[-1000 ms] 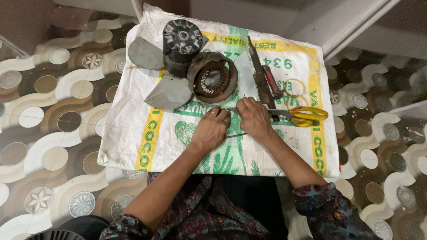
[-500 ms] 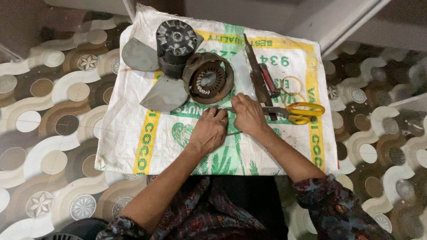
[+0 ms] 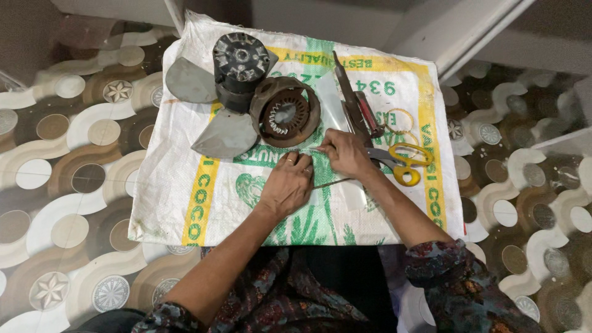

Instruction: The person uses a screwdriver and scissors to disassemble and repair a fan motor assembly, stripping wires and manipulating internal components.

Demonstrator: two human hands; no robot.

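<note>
My left hand (image 3: 285, 185), a ring on one finger, lies knuckles up with curled fingers on a clear plastic sheet (image 3: 338, 126) in the middle of a white woven sack (image 3: 179, 185). My right hand (image 3: 346, 154) is beside it, fingertips pinching the same sheet close to the left fingertips. A thin dark wire (image 3: 336, 182) sticks out from under my left hand toward my right wrist. Just beyond the fingers lies a brown round motor stator (image 3: 285, 112).
A black fan motor (image 3: 239, 61) with grey blades (image 3: 227, 134) stands at the sack's far left. Right of the hands lie yellow-handled scissors (image 3: 407, 165), a red-handled tool (image 3: 369, 116), a long dark blade (image 3: 344, 86) and thin rings (image 3: 404, 117). Patterned floor surrounds the sack.
Both hands stay together at the sack's middle, the fingertips shifting slightly on the sheet. The tools and fan parts have not moved.
</note>
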